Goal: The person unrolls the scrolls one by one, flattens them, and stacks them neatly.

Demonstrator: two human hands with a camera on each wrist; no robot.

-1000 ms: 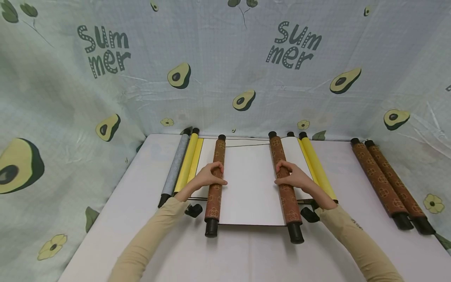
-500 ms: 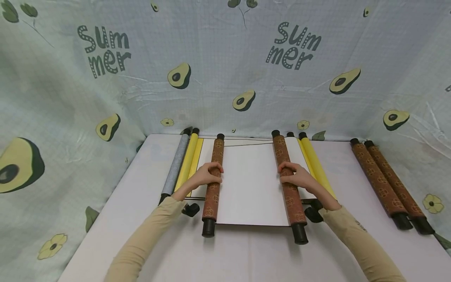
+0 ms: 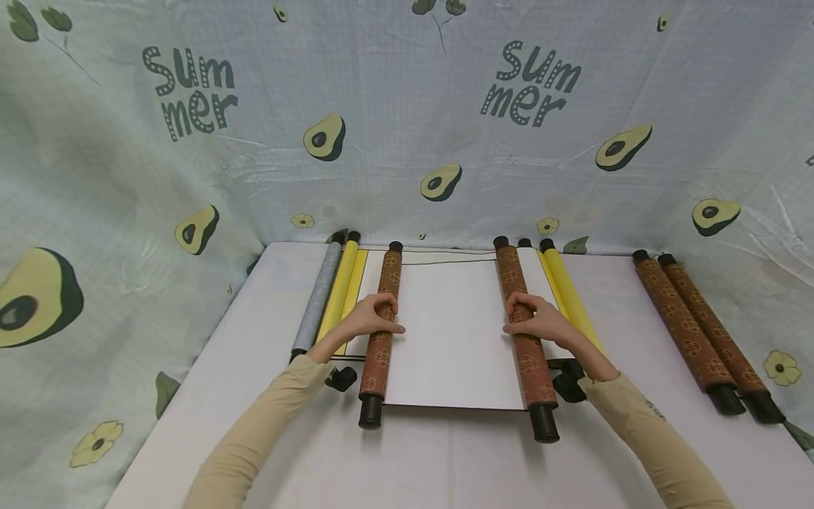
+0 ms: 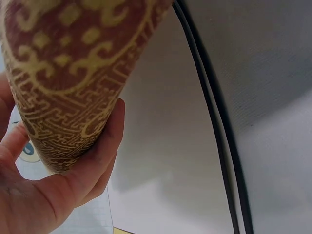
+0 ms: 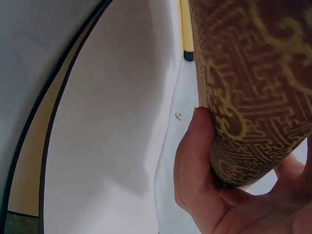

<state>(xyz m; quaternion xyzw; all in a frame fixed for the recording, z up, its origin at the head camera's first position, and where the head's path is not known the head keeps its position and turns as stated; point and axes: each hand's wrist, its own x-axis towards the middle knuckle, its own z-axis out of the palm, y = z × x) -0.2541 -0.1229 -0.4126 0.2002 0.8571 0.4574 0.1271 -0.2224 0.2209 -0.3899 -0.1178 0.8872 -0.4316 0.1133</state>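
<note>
A brown, gold-patterned scroll lies partly unrolled in the head view, its white sheet [image 3: 454,339] showing between a left roll [image 3: 376,360] and a right roll [image 3: 533,367]. Both rolls have black end knobs. My left hand [image 3: 370,318] grips the left roll around its middle, and in the left wrist view thumb and fingers curve around the patterned roll [image 4: 68,83]. On the other side, my right hand [image 3: 543,323] holds the right roll; the right wrist view has the fingers curled about that roll [image 5: 248,97]. Parts of both hands are hidden behind the rolls.
Under the brown scroll lies another opened white sheet with yellow rolls [image 3: 339,290] at its sides. A grey roll [image 3: 316,300] sits at the left. Two rolled brown scrolls [image 3: 687,325] rest at the table's right. A printed cloth [image 3: 381,106] hangs behind.
My hands have moved apart with the two rolls, the left one leftward and the right one rightward. More of the white sheet shows between them.
</note>
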